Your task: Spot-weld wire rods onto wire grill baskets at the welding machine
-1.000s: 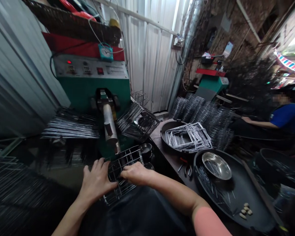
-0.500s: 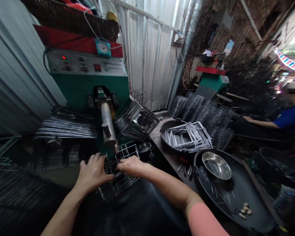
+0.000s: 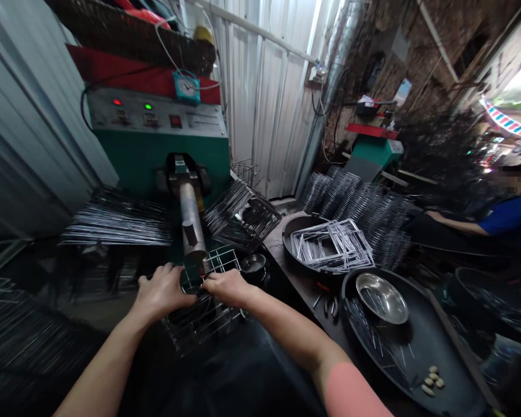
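Observation:
A wire rack (image 3: 223,259), shaped like a grid basket, lies in front of me under the metal arm (image 3: 190,211) of a green spot welder (image 3: 156,147). My left hand (image 3: 162,292) grips its left side, with thumb and fingers curled round the wires. Beside the welder's tip, my right hand (image 3: 228,288) is closed in a pinch over the grid. What lies between its fingertips is too small to make out. A small orange glow shows right at those fingertips. The rack's lower part is dark and blurred.
Bent wires (image 3: 117,223) are stacked left of the welder, and wire frames (image 3: 243,211) right of it. A black pan (image 3: 286,243) holds wire rectangles; a larger tray (image 3: 443,347) holds a steel bowl (image 3: 382,298) and loose wires. Pliers (image 3: 331,306) lie nearby. Another person (image 3: 510,217) sits far right.
A green light has come on at the welder's panel, and an orange glow shows near the tip. Both hands and the rack have shifted slightly left in view.

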Demonstrator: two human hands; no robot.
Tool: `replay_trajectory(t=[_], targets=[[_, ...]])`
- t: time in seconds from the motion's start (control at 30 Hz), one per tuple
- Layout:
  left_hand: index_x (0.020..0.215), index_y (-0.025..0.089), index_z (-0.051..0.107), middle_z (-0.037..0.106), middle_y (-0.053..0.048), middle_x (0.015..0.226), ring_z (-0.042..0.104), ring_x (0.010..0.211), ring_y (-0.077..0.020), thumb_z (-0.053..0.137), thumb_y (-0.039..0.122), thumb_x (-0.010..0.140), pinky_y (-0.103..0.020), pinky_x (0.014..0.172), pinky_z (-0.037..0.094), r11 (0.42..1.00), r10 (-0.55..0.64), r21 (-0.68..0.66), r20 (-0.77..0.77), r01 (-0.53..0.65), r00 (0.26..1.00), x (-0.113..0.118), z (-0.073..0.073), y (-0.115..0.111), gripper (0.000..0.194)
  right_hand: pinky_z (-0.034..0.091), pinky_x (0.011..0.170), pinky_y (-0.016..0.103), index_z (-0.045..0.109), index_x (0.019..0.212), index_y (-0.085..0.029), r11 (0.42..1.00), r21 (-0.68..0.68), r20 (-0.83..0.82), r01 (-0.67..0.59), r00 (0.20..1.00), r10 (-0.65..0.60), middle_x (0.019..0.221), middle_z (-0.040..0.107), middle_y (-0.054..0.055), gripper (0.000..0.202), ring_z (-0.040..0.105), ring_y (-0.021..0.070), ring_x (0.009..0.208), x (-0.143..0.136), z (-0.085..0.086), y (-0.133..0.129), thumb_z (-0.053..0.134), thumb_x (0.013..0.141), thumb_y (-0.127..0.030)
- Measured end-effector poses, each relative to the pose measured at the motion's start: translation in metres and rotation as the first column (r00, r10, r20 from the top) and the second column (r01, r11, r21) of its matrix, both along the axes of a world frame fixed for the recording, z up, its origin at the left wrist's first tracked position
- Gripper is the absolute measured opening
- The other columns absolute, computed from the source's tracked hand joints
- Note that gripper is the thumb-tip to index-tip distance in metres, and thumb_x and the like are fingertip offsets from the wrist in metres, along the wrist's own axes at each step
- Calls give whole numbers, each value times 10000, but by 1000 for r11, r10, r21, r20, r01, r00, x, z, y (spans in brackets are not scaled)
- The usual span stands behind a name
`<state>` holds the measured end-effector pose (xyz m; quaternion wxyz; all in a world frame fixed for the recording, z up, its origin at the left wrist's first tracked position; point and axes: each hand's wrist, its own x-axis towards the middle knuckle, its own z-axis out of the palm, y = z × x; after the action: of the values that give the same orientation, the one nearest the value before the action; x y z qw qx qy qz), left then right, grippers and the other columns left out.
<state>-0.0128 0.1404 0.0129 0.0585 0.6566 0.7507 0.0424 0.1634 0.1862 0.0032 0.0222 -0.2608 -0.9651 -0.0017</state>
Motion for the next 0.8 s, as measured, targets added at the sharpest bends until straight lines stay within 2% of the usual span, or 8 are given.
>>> replay_trajectory(t=[0.17,0.3,0.5,0.63,0.73,0.8], targets=[[1213,128,624,587,-238,1286,513,1252,-438,598,457,622,-626,957,447,1000,-8,7,-14,8,1000,-1,-2,0,677,509,602,247,638,1227,-284,990,-65,-139,124,981,-132,1299,663,41,261,716,175,949,15,-10,0,562,984,-340],[1246,98,590,558,-261,1336,498,1265,-434,586,419,680,-645,973,426,999,-34,39,-55,36,998,-4,-2,4,651,529,644,279,661,1157,-248,963,-74,-75,261,961,-266,1219,687,56,238,719,199,940,19,-5,6,472,1018,-285],[1159,122,611,620,-222,1229,543,1206,-422,599,416,705,-602,920,465,1000,-23,12,-1,23,1000,-16,5,23,540,534,648,288,644,1159,-232,964,-21,-73,264,961,-265,1223,680,60,255,721,211,942,2,-4,25,428,1031,-277],[1144,140,631,632,-226,1224,569,1190,-426,631,411,689,-577,914,476,1000,-16,-16,33,16,999,-18,7,26,529,533,635,285,657,1136,-220,970,0,-64,245,968,-244,1162,694,55,241,720,211,905,-3,-4,30,449,1021,-260],[1185,121,618,616,-248,1277,560,1213,-428,591,387,725,-601,951,459,999,-26,-16,50,27,998,-16,8,27,533,528,645,271,678,1071,-212,968,-32,-93,249,964,-251,1130,697,65,222,713,194,891,-5,-4,28,469,1017,-263],[1226,104,599,601,-256,1311,527,1261,-435,586,398,731,-640,993,432,999,-38,-14,54,38,998,-16,8,29,577,531,685,268,683,1041,-211,949,-118,-188,292,932,-310,1144,689,75,190,702,187,911,-2,-9,27,516,1003,-294]])
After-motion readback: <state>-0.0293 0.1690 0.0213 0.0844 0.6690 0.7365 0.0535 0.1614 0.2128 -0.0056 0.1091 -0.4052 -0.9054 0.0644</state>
